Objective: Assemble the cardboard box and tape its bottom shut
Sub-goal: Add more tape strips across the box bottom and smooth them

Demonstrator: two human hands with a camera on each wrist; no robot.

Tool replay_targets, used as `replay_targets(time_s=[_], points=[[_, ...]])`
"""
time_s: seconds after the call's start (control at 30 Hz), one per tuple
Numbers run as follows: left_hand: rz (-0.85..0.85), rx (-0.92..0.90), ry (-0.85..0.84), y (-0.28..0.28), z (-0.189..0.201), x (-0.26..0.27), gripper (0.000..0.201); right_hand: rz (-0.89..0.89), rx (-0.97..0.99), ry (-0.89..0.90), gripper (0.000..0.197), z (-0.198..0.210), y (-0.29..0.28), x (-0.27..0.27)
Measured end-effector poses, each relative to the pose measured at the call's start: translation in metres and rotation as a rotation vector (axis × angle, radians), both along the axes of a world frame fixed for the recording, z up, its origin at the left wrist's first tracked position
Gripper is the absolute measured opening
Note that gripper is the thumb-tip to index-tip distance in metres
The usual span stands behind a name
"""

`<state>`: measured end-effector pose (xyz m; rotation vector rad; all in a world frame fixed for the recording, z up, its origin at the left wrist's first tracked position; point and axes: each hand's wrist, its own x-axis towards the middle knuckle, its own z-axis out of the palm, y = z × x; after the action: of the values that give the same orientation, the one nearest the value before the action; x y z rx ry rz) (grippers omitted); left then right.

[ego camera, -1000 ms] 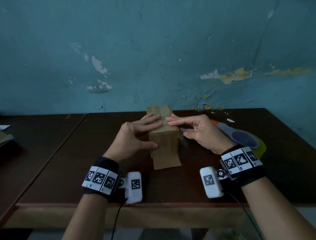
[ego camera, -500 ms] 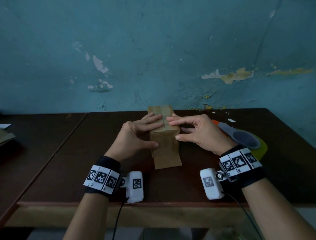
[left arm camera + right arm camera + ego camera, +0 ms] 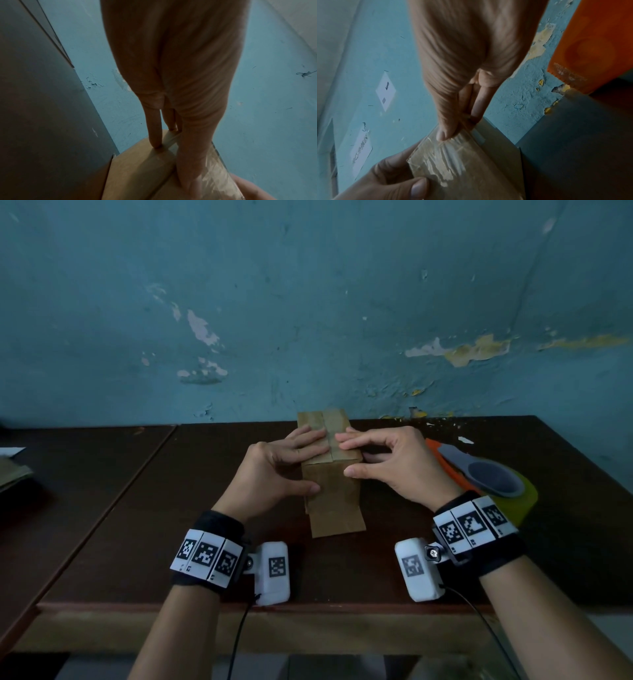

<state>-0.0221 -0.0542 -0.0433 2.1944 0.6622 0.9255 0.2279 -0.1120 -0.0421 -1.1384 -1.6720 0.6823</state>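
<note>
A small brown cardboard box (image 3: pixel 334 498) stands on end on the dark table (image 3: pixel 171 508), its closed flaps facing up. Clear tape (image 3: pixel 329 436) runs along the top seam and folds down the near face (image 3: pixel 440 159). My left hand (image 3: pixel 310 463) lays straight fingers (image 3: pixel 155 135) on the left top flap, and its thumb presses the tape on the near face. My right hand (image 3: pixel 346 458) pinches the box's near right corner: the index finger sits on the top seam, the thumb (image 3: pixel 442 133) on the taped near face, the other fingers curled against the right side.
An orange and grey tape dispenser (image 3: pixel 489 477) with a yellow-green roll lies just right of my right hand. Papers (image 3: pixel 13 470) lie on a second table at the far left. The blue wall stands close behind the box.
My right thumb has come from the box's right side round onto the near face. A loose tape end seen beside the box a second ago no longer shows. The left hand has held still.
</note>
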Motion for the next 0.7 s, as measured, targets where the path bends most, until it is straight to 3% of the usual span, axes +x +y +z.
replay_targets(time_s=[0.4,0.57,0.7], points=[[0.009,-0.015,-0.012,-0.0002,0.0004,0.0009,0.068,-0.024,-0.002,-0.121,0.055,0.0057,-0.0048,-0.0025],[0.02,-0.02,-0.021,-0.0006,0.0012,0.0018,0.068,-0.048,-0.049,-0.211,0.081,0.0049,-0.0044,-0.0023],[0.014,-0.017,-0.022,-0.0005,0.0018,0.0019,0.068,-0.058,-0.059,-0.21,0.083,0.0021,-0.003,-0.0007]])
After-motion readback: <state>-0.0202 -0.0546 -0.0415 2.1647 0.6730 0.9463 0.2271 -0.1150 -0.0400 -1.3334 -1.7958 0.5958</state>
